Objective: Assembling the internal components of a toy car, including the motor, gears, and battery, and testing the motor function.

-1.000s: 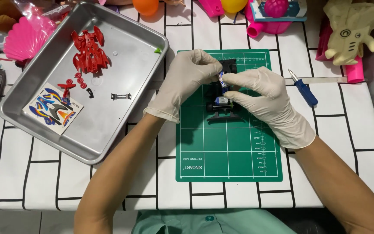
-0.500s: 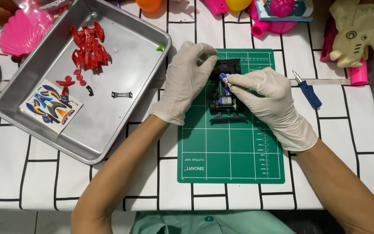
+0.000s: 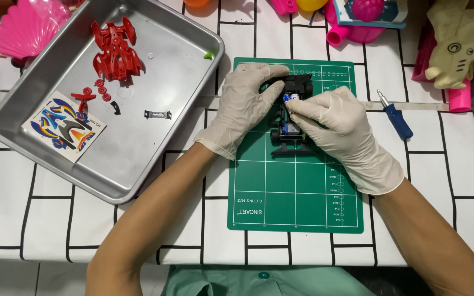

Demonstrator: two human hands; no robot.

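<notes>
A black toy car chassis [image 3: 291, 133] lies on a green cutting mat [image 3: 294, 186]. Both of my hands wear pale gloves. My left hand [image 3: 244, 105] holds the chassis at its far end, thumb and fingers around it. My right hand [image 3: 340, 130] pinches a small blue and silver battery [image 3: 287, 98] over the chassis, its lower end hidden by the fingers.
A metal tray [image 3: 154, 153] at the left holds a red car body [image 3: 114, 48], small red parts, a sticker sheet [image 3: 63, 125] and a small metal piece [image 3: 157, 114]. A blue-handled screwdriver [image 3: 396, 116] lies right of the mat. Pink and yellow toys line the far edge.
Both hands stay on the chassis; the right hand has shifted slightly with the battery. The view has drifted a little.
</notes>
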